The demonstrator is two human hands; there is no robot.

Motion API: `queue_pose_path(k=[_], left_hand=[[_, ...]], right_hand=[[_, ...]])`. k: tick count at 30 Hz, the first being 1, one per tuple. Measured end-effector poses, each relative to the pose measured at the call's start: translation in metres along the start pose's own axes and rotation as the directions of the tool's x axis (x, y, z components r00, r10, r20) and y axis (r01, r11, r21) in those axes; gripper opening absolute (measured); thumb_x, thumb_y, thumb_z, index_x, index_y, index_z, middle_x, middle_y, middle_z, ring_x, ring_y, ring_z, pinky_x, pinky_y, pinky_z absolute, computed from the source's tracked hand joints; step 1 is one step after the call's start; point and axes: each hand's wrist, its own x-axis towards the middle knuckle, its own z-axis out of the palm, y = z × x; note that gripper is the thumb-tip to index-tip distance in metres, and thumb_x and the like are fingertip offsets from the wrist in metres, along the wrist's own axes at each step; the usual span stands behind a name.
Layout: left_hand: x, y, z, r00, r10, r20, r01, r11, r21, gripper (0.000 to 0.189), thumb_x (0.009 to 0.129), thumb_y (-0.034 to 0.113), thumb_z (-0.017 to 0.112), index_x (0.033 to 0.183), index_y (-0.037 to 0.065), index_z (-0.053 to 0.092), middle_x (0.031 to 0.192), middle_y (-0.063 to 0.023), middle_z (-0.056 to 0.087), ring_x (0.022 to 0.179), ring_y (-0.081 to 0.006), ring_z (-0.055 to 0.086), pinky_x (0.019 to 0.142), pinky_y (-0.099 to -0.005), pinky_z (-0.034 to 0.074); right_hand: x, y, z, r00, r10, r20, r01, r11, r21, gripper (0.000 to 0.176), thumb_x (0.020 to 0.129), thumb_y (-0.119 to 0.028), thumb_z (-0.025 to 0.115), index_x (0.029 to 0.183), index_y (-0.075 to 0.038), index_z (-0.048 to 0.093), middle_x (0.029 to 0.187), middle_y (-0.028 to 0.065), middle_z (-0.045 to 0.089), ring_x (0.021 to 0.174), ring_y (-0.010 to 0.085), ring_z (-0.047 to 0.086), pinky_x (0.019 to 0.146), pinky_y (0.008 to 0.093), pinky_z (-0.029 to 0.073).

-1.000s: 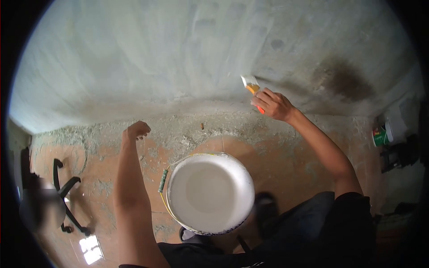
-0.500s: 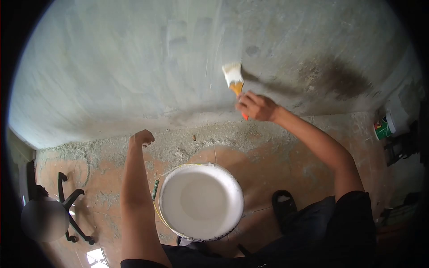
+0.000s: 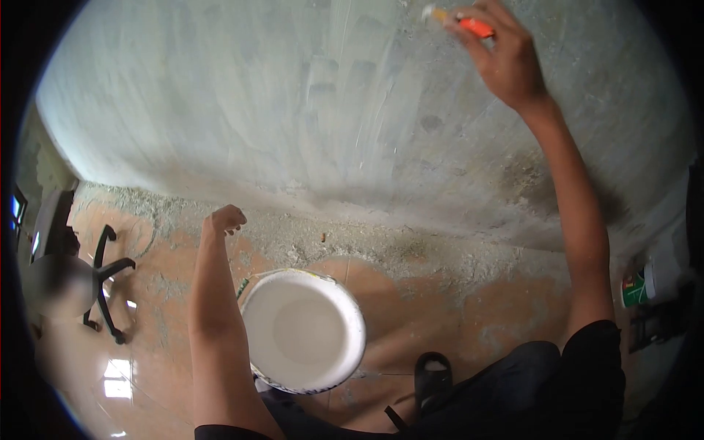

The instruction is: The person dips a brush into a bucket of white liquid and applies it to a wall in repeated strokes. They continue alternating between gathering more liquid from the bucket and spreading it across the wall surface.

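High against the grey wall (image 3: 293, 95), my right hand (image 3: 510, 62) grips a paintbrush (image 3: 477, 28) by its orange-red handle. The brush points left, and its pale bristles lie at the wall surface near the top of the view. Damp-looking vertical streaks mark the wall left of the brush. My left hand (image 3: 226, 218) hangs over the littered floor strip by the wall's foot, fingers curled in and nothing showing in them. Below it, a white bucket (image 3: 356, 323) of whitish liquid stands on the floor, close by my left forearm.
Scraped-off flakes (image 3: 352, 242) lie along the base of the wall on the tiled floor (image 3: 396, 308). A wheeled chair base (image 3: 106, 268) stands at the left. A green and white tub (image 3: 638, 286) is at the right. A black sandal (image 3: 433, 378) shows by the bucket.
My right hand has carried the paintbrush up and to the right along the wall, and the brush has turned from upright to pointing left. The view has shifted; my left hand stays curled.
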Motion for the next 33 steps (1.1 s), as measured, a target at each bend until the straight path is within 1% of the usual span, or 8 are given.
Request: queue_pose_path(k=[4,6,10,14,20,22,29,33], left_hand=[[-0.017,-0.002,0.018,0.996,-0.062,0.062,0.061,0.998,0.023,0.031,0.085,0.027,0.056,0.111,0.012,0.06,0.101,-0.0056,0.065,0.084,-0.0216,0.063,0.074,-0.0387,0.051],[-0.027,-0.008,0.019,0.995,-0.094,0.046,0.094,0.995,0.018,0.031,0.084,0.027,0.056,0.11,0.012,0.06,0.1,-0.0056,0.065,0.082,-0.0214,0.063,0.073,-0.0381,0.051],[-0.053,-0.023,0.014,0.994,-0.11,-0.027,0.111,0.993,0.033,0.03,0.08,0.026,0.058,0.106,0.012,0.062,0.096,-0.0058,0.065,0.078,-0.0196,0.062,0.068,-0.0352,0.051],[-0.077,-0.047,0.021,0.994,-0.098,-0.039,0.102,0.989,0.111,0.026,0.079,0.023,0.059,0.1,0.007,0.065,0.084,-0.0082,0.066,0.07,-0.0199,0.063,0.063,-0.0355,0.052],[-0.104,-0.075,0.013,0.994,-0.107,-0.024,0.109,0.987,0.12,0.026,0.077,0.024,0.062,0.097,0.009,0.066,0.085,-0.0101,0.067,0.077,-0.0198,0.064,0.067,-0.0332,0.051],[-0.121,-0.073,0.007,0.991,-0.081,-0.109,0.1,0.979,0.18,0.024,0.077,0.023,0.063,0.098,0.01,0.066,0.089,-0.0125,0.067,0.083,-0.023,0.064,0.073,-0.0338,0.05],[-0.179,-0.043,-0.011,0.972,-0.034,-0.233,0.077,0.981,0.176,0.023,0.078,0.021,0.063,0.098,0.011,0.066,0.092,-0.0136,0.066,0.085,-0.0251,0.064,0.077,-0.0357,0.049],[-0.189,-0.039,-0.06,0.981,-0.083,-0.176,0.108,0.985,0.137,0.024,0.078,0.017,0.062,0.101,0.009,0.065,0.086,-0.0108,0.067,0.073,-0.0183,0.062,0.065,-0.0314,0.049]], right_hand=[[-0.019,-0.003,0.009,0.955,-0.218,-0.201,0.174,0.96,-0.218,0.011,0.08,-0.009,0.062,0.091,-0.006,0.062,0.085,0.0063,0.057,0.072,0.0179,0.057,0.063,0.0296,0.054],[-0.056,-0.019,0.044,0.98,-0.143,-0.139,0.11,0.969,-0.219,0.012,0.078,-0.005,0.062,0.089,-0.007,0.062,0.086,0.008,0.059,0.081,0.02,0.06,0.063,0.0256,0.055],[-0.139,-0.072,0.108,0.958,-0.271,0.097,0.285,0.942,-0.178,0.01,0.078,-0.006,0.062,0.087,-0.001,0.062,0.082,0.0107,0.06,0.081,0.0205,0.059,0.062,0.024,0.056],[-0.196,-0.134,0.116,0.995,0.041,0.09,-0.063,0.966,0.252,0.011,0.073,-0.004,0.062,0.083,-0.002,0.058,0.082,0.0088,0.053,0.076,0.0205,0.057,0.057,0.0238,0.054],[-0.254,-0.19,0.15,0.982,-0.021,0.188,-0.076,0.866,0.494,0.01,0.074,-0.008,0.059,0.081,-0.002,0.056,0.086,0.0094,0.053,0.087,0.0229,0.058,0.068,0.0307,0.054],[-0.26,-0.2,0.158,0.914,-0.003,0.406,-0.258,0.768,0.587,0.009,0.075,-0.009,0.059,0.081,-0.003,0.057,0.088,0.0096,0.054,0.087,0.0241,0.056,0.072,0.0325,0.053],[-0.235,-0.163,0.169,0.925,0.17,0.34,-0.327,0.812,0.483,0.003,0.076,-0.003,0.059,0.079,-0.002,0.059,0.085,0.0116,0.056,0.078,0.0231,0.057,0.063,0.0302,0.054],[-0.187,-0.106,0.138,0.898,0.361,0.251,-0.437,0.795,0.42,0.003,0.08,-0.002,0.057,0.079,-0.001,0.06,0.078,0.0109,0.057,0.071,0.021,0.059,0.059,0.028,0.055]])
